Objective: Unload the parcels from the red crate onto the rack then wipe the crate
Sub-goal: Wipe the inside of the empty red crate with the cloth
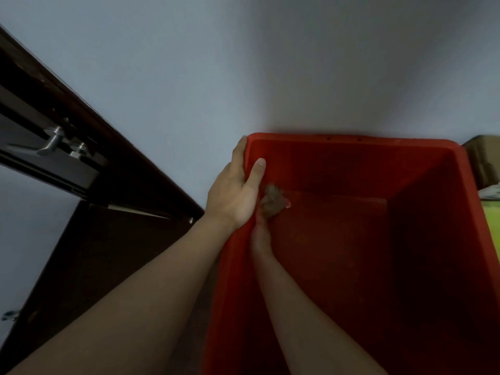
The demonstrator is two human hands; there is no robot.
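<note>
The red crate (351, 143) fills the lower right of the head view, deep and with no parcels inside. My left hand (235, 190) grips its left rim near the far corner, thumb inside the wall and fingers outside. My right hand (261, 234) reaches down inside the crate along the left wall and holds a small brownish cloth (272, 203) against the floor near the far left corner. The left hand partly hides the right hand's fingers.
A pale wall rises behind the crate. A dark brown door (89, 147) with a metal handle (51, 143) stands at the left. A cardboard box (484, 158) and a green surface (491, 228) show at the right edge.
</note>
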